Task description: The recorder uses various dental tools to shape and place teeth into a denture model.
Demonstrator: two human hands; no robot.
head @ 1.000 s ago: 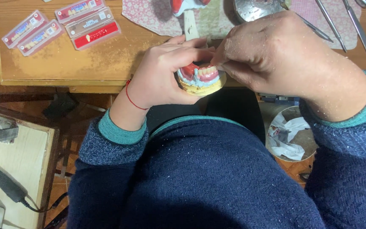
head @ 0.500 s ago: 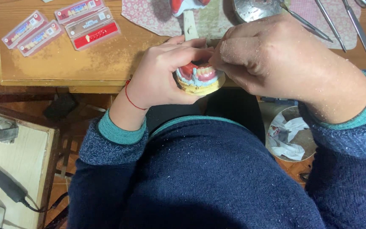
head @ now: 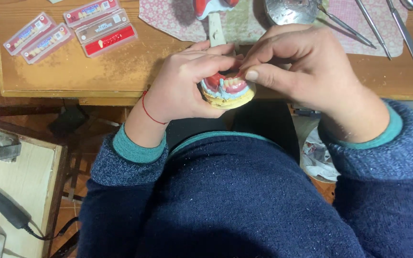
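Right hand [head: 311, 71] slightly lifted, fingers [head: 259, 74] shifted rightward, more of dental model [head: 226, 90] teeth uncovered.

Wooden table [head: 72, 71] carries tooth cards [head: 70, 28], patterned cloth [head: 168, 19], metal tools [head: 383, 24].

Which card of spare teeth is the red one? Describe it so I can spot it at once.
Look at the wooden table's far left corner, where four flat tooth cards lie in a cluster. The red card is nearest the left hand; only its backing is solid red.
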